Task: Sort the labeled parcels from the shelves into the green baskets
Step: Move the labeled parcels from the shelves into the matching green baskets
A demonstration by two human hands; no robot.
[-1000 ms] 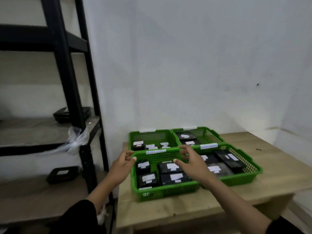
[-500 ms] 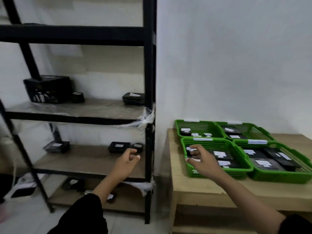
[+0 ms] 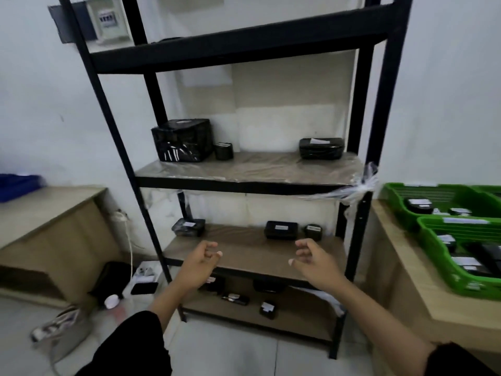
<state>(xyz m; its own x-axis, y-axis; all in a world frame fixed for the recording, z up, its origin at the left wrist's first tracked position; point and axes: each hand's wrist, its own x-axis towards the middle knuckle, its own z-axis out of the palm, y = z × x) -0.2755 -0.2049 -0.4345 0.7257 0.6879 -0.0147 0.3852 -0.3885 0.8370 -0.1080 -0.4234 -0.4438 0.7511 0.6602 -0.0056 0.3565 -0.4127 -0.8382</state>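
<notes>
Shelf rack: centre, against the far wall.
Middle shelf: large box left, parcel right.
Lower shelf: three parcels along the far edge.
Baskets: on the tabletop right of the rack.

Two empty hands, left hand and right hand, reach toward the black shelving unit (green baskets at three o'clock).

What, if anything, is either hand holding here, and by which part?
Nothing. The left hand and right hand hover empty, fingers loosely curled, in front of the shelf, short of the parcels.
</notes>
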